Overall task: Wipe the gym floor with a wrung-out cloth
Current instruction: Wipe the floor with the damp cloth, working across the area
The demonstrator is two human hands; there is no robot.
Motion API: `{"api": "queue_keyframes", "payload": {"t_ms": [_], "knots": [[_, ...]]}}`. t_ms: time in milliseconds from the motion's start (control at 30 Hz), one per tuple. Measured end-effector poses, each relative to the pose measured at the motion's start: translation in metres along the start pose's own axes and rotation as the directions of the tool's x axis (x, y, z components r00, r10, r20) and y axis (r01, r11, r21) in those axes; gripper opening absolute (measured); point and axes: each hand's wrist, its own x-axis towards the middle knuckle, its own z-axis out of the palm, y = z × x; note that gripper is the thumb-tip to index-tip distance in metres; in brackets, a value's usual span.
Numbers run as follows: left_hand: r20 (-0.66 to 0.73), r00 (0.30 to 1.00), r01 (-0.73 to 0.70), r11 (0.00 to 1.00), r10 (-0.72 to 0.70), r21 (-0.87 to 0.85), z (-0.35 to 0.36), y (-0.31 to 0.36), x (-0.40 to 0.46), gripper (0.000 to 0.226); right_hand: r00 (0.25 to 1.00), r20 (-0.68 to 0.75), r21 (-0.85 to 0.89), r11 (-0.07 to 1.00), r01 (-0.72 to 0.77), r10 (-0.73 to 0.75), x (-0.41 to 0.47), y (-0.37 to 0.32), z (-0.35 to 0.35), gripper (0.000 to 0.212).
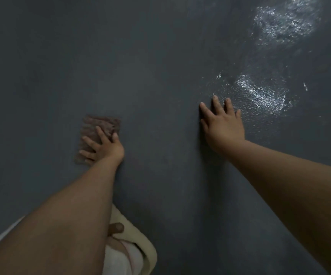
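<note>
The left hand (104,146) is pressing spread, straight fingers on the brown cloth (99,126); the right hand (223,124) is lying flat, holding nothing, on the dark floor (160,56).

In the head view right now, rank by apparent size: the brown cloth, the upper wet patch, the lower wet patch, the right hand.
1. Upper wet patch
2. Lower wet patch
3. Right hand and brown cloth: look alike, and the left hand covers part of the cloth, so unranked.
</note>
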Motion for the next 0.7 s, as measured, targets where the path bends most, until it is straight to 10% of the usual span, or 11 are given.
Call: {"api": "queue_keyframes", "payload": {"t_ms": [200, 300, 433, 700], "knots": [[-0.013, 0.958, -0.283, 0.949, 0.288, 0.137, 0.045, 0.018, -0.079, 0.063, 0.998, -0.053, 0.082, 0.996, 0.030, -0.026, 0.000, 0.006, -0.004, 0.045], [0.105, 0.753, -0.651, 0.714, 0.649, 0.257, 0.074, 0.028, -0.143, 0.066, 0.992, -0.122, 0.147, 0.988, 0.047, -0.029, -0.004, 0.017, -0.004, 0.040], [0.226, 0.588, -0.788, 0.487, 0.776, 0.378, 0.074, 0.027, -0.146, 0.066, 0.989, -0.142, 0.124, 0.991, 0.056, -0.038, -0.013, 0.030, 0.000, 0.040], [0.075, 0.853, -0.518, 0.824, 0.516, 0.230, 0.068, 0.001, -0.132, 0.068, 0.982, -0.187, 0.179, 0.983, 0.030, 0.004, -0.039, 0.022, 0.005, 0.037]]}}
